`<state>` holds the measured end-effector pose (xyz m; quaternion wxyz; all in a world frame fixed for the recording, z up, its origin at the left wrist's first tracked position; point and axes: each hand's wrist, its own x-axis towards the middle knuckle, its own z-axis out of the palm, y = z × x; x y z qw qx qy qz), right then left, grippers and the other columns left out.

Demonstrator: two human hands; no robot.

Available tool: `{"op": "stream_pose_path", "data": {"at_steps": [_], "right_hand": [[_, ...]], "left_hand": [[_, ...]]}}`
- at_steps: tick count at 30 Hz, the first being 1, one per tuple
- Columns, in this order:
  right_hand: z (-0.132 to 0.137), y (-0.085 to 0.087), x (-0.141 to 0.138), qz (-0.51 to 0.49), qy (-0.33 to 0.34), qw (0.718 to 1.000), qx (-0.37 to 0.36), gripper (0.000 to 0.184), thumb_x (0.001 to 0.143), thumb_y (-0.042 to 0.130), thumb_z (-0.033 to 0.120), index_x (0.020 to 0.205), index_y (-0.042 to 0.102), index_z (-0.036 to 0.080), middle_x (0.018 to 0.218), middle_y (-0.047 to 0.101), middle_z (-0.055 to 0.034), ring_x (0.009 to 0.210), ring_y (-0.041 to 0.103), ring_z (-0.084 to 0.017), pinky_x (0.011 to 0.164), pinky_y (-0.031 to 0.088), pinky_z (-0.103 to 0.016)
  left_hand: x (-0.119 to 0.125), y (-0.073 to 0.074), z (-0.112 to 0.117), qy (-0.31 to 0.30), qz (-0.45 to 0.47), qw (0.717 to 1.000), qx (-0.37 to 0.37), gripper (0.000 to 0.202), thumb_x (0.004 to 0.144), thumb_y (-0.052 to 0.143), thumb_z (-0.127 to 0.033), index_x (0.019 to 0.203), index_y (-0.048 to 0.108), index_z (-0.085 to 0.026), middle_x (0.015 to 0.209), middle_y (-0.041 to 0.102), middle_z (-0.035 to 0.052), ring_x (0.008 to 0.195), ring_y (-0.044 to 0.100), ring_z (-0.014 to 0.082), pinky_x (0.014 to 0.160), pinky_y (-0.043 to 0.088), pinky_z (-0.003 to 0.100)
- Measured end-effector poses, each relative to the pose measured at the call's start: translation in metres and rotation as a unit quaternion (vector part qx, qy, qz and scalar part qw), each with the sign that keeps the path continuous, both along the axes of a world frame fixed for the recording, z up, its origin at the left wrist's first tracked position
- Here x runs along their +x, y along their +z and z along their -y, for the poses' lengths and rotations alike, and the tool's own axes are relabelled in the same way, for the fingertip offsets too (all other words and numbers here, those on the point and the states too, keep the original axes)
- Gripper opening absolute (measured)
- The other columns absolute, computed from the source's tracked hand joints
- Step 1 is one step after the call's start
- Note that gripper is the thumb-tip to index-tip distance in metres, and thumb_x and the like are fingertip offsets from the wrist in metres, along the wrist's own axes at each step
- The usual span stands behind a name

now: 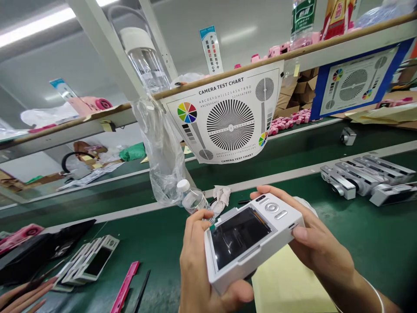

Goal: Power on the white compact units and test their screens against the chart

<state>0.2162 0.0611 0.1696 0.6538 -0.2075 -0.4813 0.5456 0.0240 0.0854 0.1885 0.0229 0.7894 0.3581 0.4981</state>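
Observation:
Between my two hands is a silver-white digital camera (250,237), tilted, its back facing me. Its screen is dark, and raised buttons lie to the right of it. My left hand (198,265) grips the left end, with the thumb under the lower edge and fingers at the upper left corner. My right hand (316,237) is wrapped round the right end, its thumb by a small slot on the side. The camera's front is hidden from me. Behind it hangs a printed camera test chart (228,117), and a yellow sheet (289,282) lies below.
Several silver cameras (368,174) lie at the right, more white cameras (94,261) at the left beside another person's hand (26,295). A pink strip (125,287) lies on the green bench. A plastic bottle (193,198) and crumpled tissue (221,198) are behind my hands.

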Motion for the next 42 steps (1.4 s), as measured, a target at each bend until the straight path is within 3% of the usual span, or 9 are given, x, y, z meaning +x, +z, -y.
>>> {"op": "stream_pose_path", "data": {"at_steps": [5, 8, 12, 15, 18, 22, 27, 37, 42], "right_hand": [[-0.01, -0.001, 0.002, 0.002, -0.033, 0.999, 0.021, 0.048, 0.075, 0.071, 0.045, 0.119, 0.064, 0.027, 0.114, 0.069, -0.0035, 0.1, 0.067, -0.02, 0.083, 0.054, -0.024], [-0.009, -0.003, 0.006, 0.088, -0.09, 0.991, 0.044, 0.052, 0.079, 0.064, 0.033, 0.13, 0.053, 0.029, 0.129, 0.061, -0.0045, 0.107, 0.064, -0.022, 0.085, 0.054, -0.027], [0.0, -0.002, 0.006, 0.257, -0.192, 0.942, 0.098, 0.072, 0.076, 0.056, 0.011, 0.142, 0.037, 0.031, 0.148, 0.041, -0.0073, 0.118, 0.057, -0.026, 0.088, 0.055, -0.034], [0.006, -0.003, -0.002, 0.281, -0.264, 0.909, 0.159, 0.07, 0.076, 0.058, 0.006, 0.137, 0.036, 0.033, 0.15, 0.031, -0.0093, 0.119, 0.057, -0.028, 0.078, 0.058, -0.033], [0.009, -0.006, -0.013, 0.238, -0.352, 0.879, 0.215, 0.053, 0.076, 0.063, 0.004, 0.117, 0.042, 0.031, 0.137, 0.038, -0.0098, 0.12, 0.055, -0.028, 0.068, 0.061, -0.03], [0.015, -0.008, -0.014, 0.276, -0.441, 0.805, 0.285, 0.036, 0.074, 0.066, 0.004, 0.096, 0.05, 0.028, 0.11, 0.051, -0.0071, 0.095, 0.066, -0.023, 0.073, 0.064, -0.034], [0.015, -0.014, -0.011, 0.355, -0.49, 0.733, 0.311, 0.033, 0.074, 0.067, 0.006, 0.099, 0.06, 0.028, 0.102, 0.058, -0.0094, 0.096, 0.067, -0.028, 0.07, 0.065, -0.037], [0.011, -0.022, -0.034, 0.282, -0.514, 0.763, 0.273, 0.042, 0.08, 0.054, 0.0, 0.111, 0.06, 0.028, 0.113, 0.052, -0.0096, 0.096, 0.068, -0.025, 0.071, 0.065, -0.033], [0.002, -0.019, -0.021, 0.213, -0.486, 0.803, 0.269, 0.034, 0.081, 0.052, -0.002, 0.097, 0.063, 0.026, 0.112, 0.051, -0.0072, 0.098, 0.069, -0.025, 0.077, 0.063, -0.036]], "left_hand": [[0.002, 0.0, -0.006, -0.041, 0.004, 0.999, -0.01, 0.058, 0.076, 0.05, -0.077, 0.09, 0.06, -0.021, 0.086, 0.059, 0.0061, 0.091, 0.06, 0.0253, 0.069, 0.052, 0.032], [-0.002, -0.003, -0.019, -0.104, 0.014, 0.99, -0.095, 0.06, 0.073, 0.061, -0.072, 0.105, 0.056, -0.022, 0.09, 0.062, 0.0061, 0.078, 0.063, 0.0223, 0.065, 0.052, 0.032], [-0.005, -0.011, -0.037, -0.205, 0.024, 0.937, -0.282, 0.07, 0.059, 0.077, -0.067, 0.109, 0.055, -0.023, 0.091, 0.066, 0.0059, 0.079, 0.065, 0.0231, 0.068, 0.052, 0.031], [0.0, -0.019, -0.047, -0.242, 0.047, 0.914, -0.322, 0.07, 0.053, 0.085, -0.058, 0.106, 0.055, -0.023, 0.097, 0.065, 0.0067, 0.088, 0.065, 0.0247, 0.075, 0.053, 0.032], [0.008, -0.025, -0.053, -0.265, 0.099, 0.914, -0.289, 0.068, 0.054, 0.088, -0.047, 0.107, 0.054, -0.022, 0.1, 0.064, 0.0075, 0.092, 0.066, 0.0242, 0.077, 0.055, 0.031], [0.017, -0.031, -0.054, -0.273, 0.163, 0.932, -0.173, 0.067, 0.058, 0.088, -0.034, 0.113, 0.051, -0.026, 0.109, 0.066, 0.0076, 0.101, 0.067, 0.0235, 0.081, 0.057, 0.029], [0.024, -0.036, -0.054, -0.223, 0.194, 0.954, -0.042, 0.069, 0.062, 0.087, -0.037, 0.12, 0.05, -0.027, 0.115, 0.064, 0.0079, 0.108, 0.067, 0.0235, 0.089, 0.057, 0.031], [0.03, -0.044, -0.062, -0.11, 0.216, 0.961, 0.136, 0.071, 0.066, 0.085, -0.026, 0.125, 0.045, -0.024, 0.12, 0.063, 0.0109, 0.113, 0.065, 0.0268, 0.091, 0.058, 0.044], [0.03, -0.039, -0.055, -0.095, 0.256, 0.953, 0.129, 0.068, 0.068, 0.083, -0.037, 0.124, 0.047, -0.022, 0.115, 0.064, 0.0101, 0.105, 0.068, 0.0255, 0.089, 0.059, 0.042]]}}
